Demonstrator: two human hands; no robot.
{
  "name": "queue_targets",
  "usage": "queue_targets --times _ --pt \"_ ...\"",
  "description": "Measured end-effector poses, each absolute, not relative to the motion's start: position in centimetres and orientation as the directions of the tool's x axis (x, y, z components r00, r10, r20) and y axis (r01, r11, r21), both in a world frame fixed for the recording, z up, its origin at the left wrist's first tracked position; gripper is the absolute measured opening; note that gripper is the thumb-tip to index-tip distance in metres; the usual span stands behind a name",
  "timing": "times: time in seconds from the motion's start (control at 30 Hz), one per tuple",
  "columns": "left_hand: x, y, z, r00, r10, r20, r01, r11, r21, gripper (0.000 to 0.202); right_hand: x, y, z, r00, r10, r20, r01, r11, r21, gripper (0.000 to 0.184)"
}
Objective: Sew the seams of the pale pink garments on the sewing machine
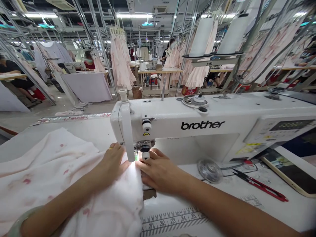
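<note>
A white Brother sewing machine (209,125) stands across the table, its needle head at the left end. Pale pink printed fabric (49,171) lies heaped at the left and runs under the presser foot. My left hand (112,163) rests flat on the fabric just left of the needle, fingers stretched forward, a ring on one finger. My right hand (158,171) lies on the fabric's edge right of the needle, fingers pressed down and pointing left toward the foot. Neither hand grips anything.
Red-handled thread snips (259,186) and a clear bobbin case (210,171) lie right of my right hand. A phone (291,172) sits at the far right. A ruler strip (172,220) is printed along the table front. Hanging pink garments and other workers fill the background.
</note>
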State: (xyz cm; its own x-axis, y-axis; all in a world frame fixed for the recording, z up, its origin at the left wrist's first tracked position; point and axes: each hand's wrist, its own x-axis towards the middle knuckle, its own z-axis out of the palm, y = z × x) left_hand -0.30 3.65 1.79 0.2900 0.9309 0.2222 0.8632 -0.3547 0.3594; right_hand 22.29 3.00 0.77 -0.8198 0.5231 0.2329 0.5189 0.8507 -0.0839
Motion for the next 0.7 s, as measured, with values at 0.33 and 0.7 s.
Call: queue_targets --times 0.33,0.7 --pt "-1.2 -6.1 1.9 0.615 0.783 0.093 0.666 -0.580 0.469 0.018 22.7 3.1 1.4 -0.894 0.381 0.237 0.407 0.911 0.072 0.036" --pt "-3.1 -4.9 3.2 0.357 0.890 0.283 0.699 -0.455 0.551 0.017 20.1 -1.7 0.5 -0.867 -0.109 0.486 0.002 0.975 0.221 0.016"
